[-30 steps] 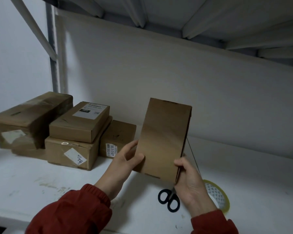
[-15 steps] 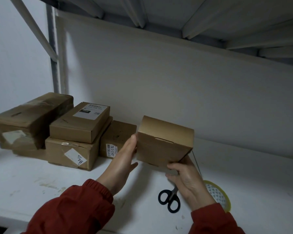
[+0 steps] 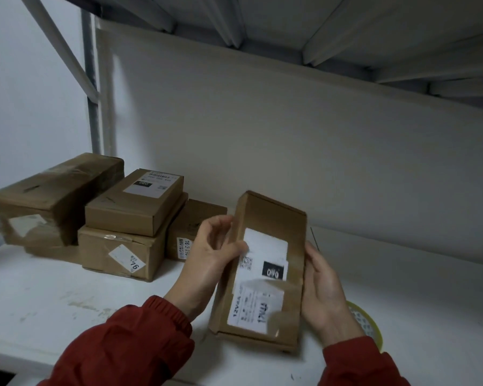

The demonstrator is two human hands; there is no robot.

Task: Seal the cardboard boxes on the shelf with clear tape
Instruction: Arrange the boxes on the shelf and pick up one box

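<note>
Labelled cardboard box [image 3: 265, 274] held tilted, label up, over shelf [image 3: 53, 296] front. Left hand [image 3: 215, 254] grips left edge, thumb on label. Right hand [image 3: 324, 291] holds right edge, fingers hidden. Tape roll [image 3: 367, 323] lies on shelf behind right hand, not picked up. Long box [image 3: 56, 196] far left looks taped. Others in stack unclear. Reckon early-to-mid: this box still needs sealing.

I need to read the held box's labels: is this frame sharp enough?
Head view: labels on the held box are motion-smeared, only "12V4A" legible; head view: the left hand is blurred too; head view: the stacked boxes look sharper, though dim.
</note>
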